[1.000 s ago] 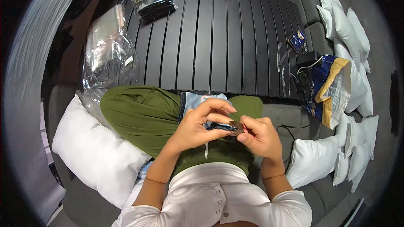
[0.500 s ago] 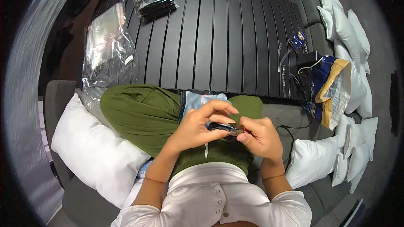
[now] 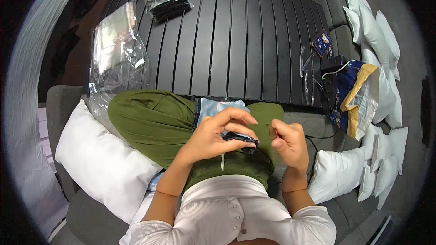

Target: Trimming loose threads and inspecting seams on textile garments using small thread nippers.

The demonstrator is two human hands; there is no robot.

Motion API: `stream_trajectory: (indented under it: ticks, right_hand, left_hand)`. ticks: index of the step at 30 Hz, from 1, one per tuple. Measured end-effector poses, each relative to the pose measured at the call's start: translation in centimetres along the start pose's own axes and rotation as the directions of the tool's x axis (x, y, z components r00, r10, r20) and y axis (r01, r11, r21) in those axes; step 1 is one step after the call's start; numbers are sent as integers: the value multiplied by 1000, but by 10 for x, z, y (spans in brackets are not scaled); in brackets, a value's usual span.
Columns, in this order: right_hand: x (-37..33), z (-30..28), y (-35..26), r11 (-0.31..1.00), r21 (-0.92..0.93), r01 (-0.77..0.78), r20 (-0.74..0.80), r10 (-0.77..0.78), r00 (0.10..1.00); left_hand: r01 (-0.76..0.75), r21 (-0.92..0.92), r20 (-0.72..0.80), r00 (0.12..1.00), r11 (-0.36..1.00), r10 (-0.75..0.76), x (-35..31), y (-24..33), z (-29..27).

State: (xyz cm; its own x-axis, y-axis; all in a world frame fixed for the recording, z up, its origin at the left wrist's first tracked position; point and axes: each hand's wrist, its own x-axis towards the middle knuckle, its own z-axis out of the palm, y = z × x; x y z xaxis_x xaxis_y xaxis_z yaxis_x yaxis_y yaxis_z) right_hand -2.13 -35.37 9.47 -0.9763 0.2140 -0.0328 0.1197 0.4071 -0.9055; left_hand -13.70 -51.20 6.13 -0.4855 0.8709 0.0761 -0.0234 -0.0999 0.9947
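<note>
My left hand (image 3: 213,134) pinches a small, dark, shiny folded piece (image 3: 240,137) between thumb and fingers, above my lap. Its exact kind is hard to make out. Just to the right, apart from that piece, my right hand (image 3: 290,143) is closed, thumb against curled fingers. A speck of red shows near its fingertips, but what the hand holds is mostly hidden. Beneath my left hand, a light-blue cloth item (image 3: 208,109) with a dark edge lies across my green trousers (image 3: 150,113).
Ahead stands a black slatted table (image 3: 222,41). On it are a stack of dark packets (image 3: 168,2), clear plastic bags (image 3: 113,45), a phone-like item (image 3: 321,44) and clear strips (image 3: 305,72). White pillows (image 3: 100,145) flank me; a blue-and-yellow bag (image 3: 356,100) stands right.
My right hand has pulled away to the right from the dark piece, which it was touching before. A small metallic bit between the hands no longer shows. My left hand has stayed put.
</note>
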Motion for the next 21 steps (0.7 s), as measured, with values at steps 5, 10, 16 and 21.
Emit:
stream_trajectory:
  ticks: [5, 10, 16, 21]
  right_hand:
    - [-2, -2, 3, 1000, -27, -12, 12, 13, 1000]
    - [-1, -5, 4, 995, -94, 41, 167, -25, 986]
    - [-1, -6, 2, 989, -128, 80, 185, -55, 981]
    - [0, -6, 2, 985, -148, 85, 170, -59, 984]
  left_hand:
    - [-21, 30, 0, 1000, 999, 21, 1, 1, 1]
    - [18, -35, -14, 1000, 999, -18, 0, -3, 2]
    - [41, -21, 36, 999, 999, -40, 0, -1, 1]
    - [38, -20, 44, 998, 999, -37, 1, -3, 2]
